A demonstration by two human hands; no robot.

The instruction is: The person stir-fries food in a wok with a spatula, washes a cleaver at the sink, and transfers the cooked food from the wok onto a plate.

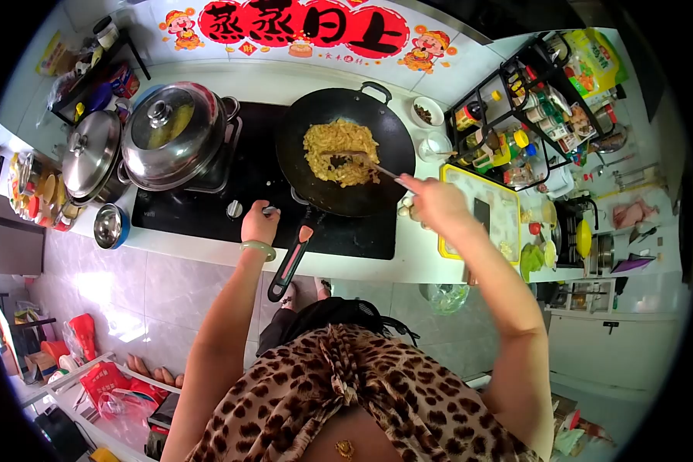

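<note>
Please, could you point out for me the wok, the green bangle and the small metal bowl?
Wok [396, 142], head view: bare inner wall, right side.
Green bangle [261, 246], head view: middle of its band.
Small metal bowl [110, 224], head view: its inside.

a hand could pass between pot [158, 165] and wok [296, 165], though the handle [290, 263] juts out front.

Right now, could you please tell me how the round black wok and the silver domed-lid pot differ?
The round black wok is open; the silver domed-lid pot is covered. The wok has a long handle; the pot shows side loops. Both sit on the black stove.
</note>
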